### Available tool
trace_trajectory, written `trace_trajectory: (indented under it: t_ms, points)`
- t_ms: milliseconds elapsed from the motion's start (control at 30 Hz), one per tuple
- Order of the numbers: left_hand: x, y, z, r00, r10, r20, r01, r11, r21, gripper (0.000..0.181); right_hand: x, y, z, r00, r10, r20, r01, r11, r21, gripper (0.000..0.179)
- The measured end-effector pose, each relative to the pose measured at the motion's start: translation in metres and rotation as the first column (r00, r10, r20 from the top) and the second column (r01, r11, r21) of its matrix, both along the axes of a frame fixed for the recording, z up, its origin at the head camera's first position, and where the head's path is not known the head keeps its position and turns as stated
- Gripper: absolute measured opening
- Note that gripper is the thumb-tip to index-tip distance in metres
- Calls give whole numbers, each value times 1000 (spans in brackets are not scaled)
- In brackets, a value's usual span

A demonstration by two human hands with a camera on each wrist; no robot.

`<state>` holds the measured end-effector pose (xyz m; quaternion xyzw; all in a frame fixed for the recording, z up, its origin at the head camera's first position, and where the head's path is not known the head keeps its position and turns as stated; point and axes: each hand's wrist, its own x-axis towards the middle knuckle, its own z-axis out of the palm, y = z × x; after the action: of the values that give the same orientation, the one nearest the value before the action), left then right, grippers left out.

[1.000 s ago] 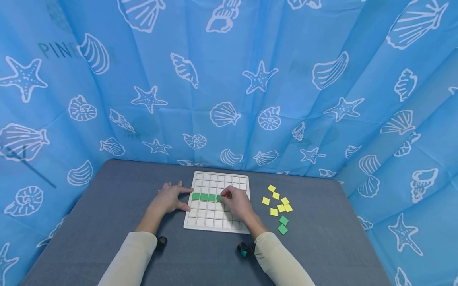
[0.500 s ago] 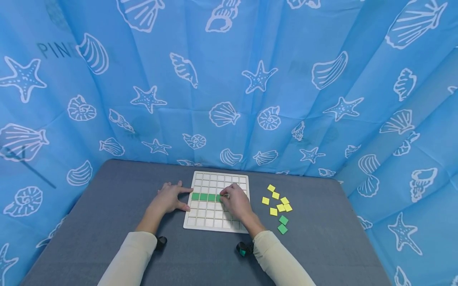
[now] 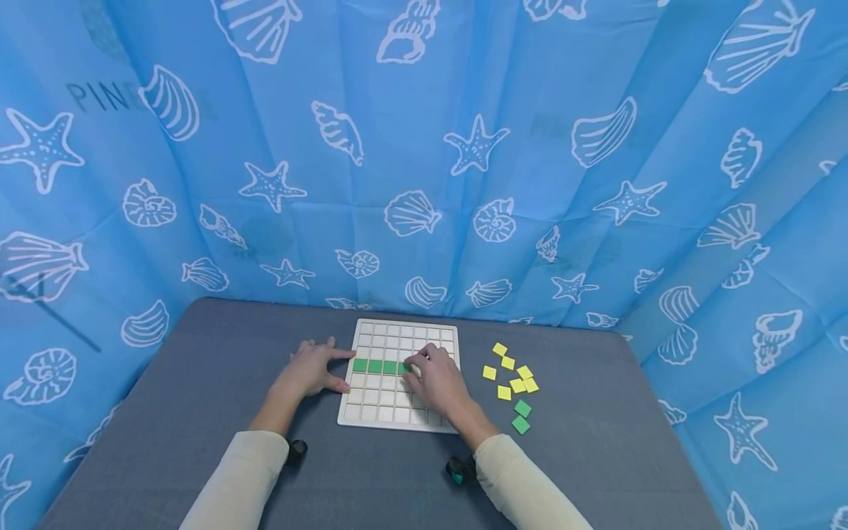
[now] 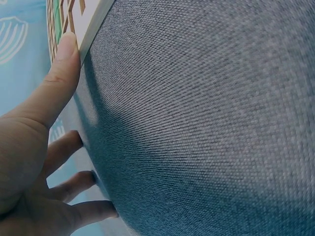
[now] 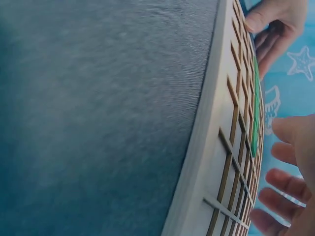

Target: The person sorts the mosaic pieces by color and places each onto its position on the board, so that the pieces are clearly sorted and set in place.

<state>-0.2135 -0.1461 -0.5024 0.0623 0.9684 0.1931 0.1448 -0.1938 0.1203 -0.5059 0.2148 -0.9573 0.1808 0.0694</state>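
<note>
A white grid board [image 3: 397,425] lies on the grey table, with a row of several green square tiles [image 3: 375,366] set in its cells from the left side. My left hand [image 3: 310,369] rests at the board's left edge. Its thumb [image 4: 66,49] lies on the rim, and the other fingers spread over the tabletop. Above the right part of the board is my right hand [image 3: 437,379], beside the row's rightmost green tile [image 3: 405,368]. In the right wrist view its thumb and fingers [image 5: 283,184] are apart and loosely bent, with nothing between them.
Several yellow tiles [image 3: 504,393] lie scattered right of the board. Two loose green tiles [image 3: 520,425] are just nearer than them. A blue curtain [image 3: 424,147] with shell prints hangs behind the grey table [image 3: 371,478].
My right hand's fingers have let go of the rightmost green tile, which now lies in the row, and have spread slightly. The left hand stays at the board's edge.
</note>
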Motion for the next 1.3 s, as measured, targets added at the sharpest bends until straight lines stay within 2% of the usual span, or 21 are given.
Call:
trace_trajectory:
  t_ms: [233,333,533,767,933,1300]
  points:
    - [1,0,2,1000,-14,-18,14,1000,3,79,8,1,-1,998,-57,-39,63,986,152,52]
    - [1,0,2,1000,-19,-13,19,1000,2,79,10,3,-2,996,-75,-42,81,980,182,61]
    - [1,0,1,1000,-13,-2,13,1000,9,79,14,8,-2,996,-82,-30,86,981,175,69]
    - [0,-1,1,1000,-21,-18,21,1000,0,79,17,16,-5,994,-107,17,101,977,189,77]
    - [0,-1,0,1000,-15,-11,16,1000,4,80,18,24,-5,993,-114,22,107,972,207,78]
    - [-1,-3,-1,1000,-11,2,11,1000,19,80,24,51,-8,990,-138,14,134,977,167,77]
